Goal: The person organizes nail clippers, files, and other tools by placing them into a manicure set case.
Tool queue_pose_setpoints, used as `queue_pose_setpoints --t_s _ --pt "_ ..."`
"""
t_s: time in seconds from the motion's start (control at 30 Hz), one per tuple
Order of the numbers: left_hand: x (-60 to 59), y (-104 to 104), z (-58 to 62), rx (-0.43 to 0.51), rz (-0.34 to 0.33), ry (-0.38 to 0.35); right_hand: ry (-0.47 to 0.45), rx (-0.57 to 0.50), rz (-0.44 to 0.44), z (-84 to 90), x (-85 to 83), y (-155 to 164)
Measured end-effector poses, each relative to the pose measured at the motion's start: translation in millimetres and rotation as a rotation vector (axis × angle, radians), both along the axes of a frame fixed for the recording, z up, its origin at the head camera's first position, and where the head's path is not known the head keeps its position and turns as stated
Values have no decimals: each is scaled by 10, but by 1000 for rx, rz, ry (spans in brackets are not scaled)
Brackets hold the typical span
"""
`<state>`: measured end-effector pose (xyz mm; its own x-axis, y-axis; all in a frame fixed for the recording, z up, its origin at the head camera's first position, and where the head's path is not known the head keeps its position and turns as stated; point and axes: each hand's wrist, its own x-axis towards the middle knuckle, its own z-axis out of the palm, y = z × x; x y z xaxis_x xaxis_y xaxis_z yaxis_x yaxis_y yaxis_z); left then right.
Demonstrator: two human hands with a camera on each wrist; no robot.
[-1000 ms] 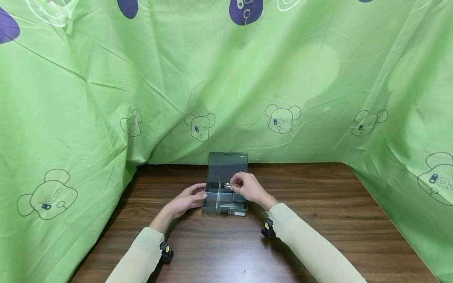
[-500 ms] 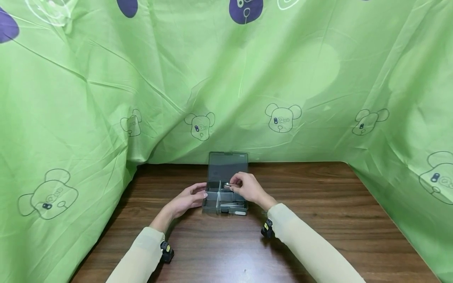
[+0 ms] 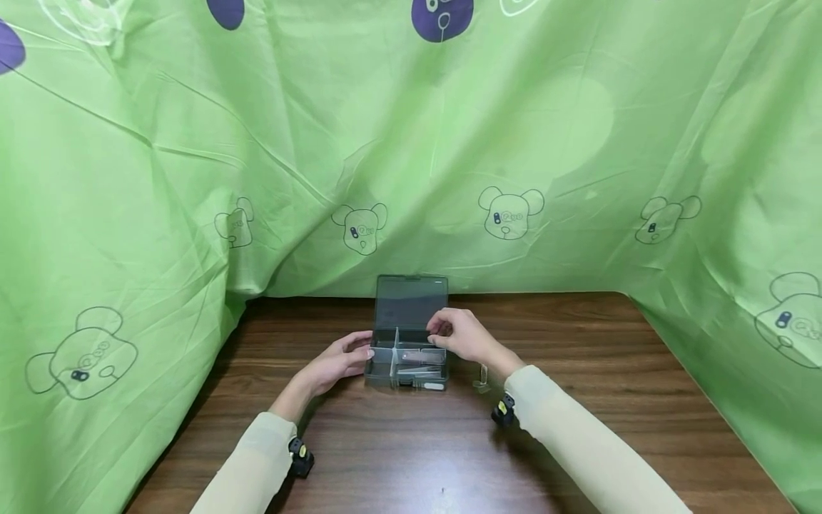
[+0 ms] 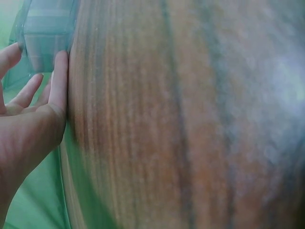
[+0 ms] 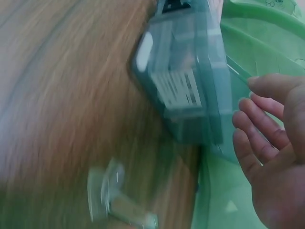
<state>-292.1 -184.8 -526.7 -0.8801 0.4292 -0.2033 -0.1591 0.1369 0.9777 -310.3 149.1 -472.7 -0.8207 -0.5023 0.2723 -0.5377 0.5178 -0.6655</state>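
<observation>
Left hand (image 3: 339, 362) open, right hand (image 3: 464, 337) fingers seemingly loosely curled

Count: 1 compartment box (image 3: 406, 357), lid open; 1 small clear piece (image 3: 481, 377) on surface (image 3: 578, 428); 2 hands: left hand (image 3: 340, 360), right hand (image 3: 465, 337).

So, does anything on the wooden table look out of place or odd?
One small clear plastic piece lies loose on the brown wooden table, right of the open grey compartment box, outside any compartment. Nothing looks spilled or broken.
</observation>
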Motion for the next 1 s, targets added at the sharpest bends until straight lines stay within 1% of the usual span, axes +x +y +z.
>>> queue_pose_setpoints --t_s 0.13,0.27,0.43,0.57,0.67,0.8,0.9,1.0 --pt "6 -3 6 1 -1 4 12 39 9 25 37 190" --pt "12 7 17 -3 -2 5 5 83 -1 -22 83 391" --pt "7 0 9 -3 -4 2 12 100 -11 -80 162 577" --pt "1 -12 3 0 -2 1 14 104 2 -119 206 687" --pt "5 -11 8 3 0 -3 -17 121 11 -159 238 755" --pt "12 -4 18 -4 2 -7 -29 175 14 -202 304 825" --pt "11 -6 23 -9 -2 -5 1 217 20 -234 347 881" --pt "7 -16 21 -12 -4 -2 21 235 28 -268 380 937"
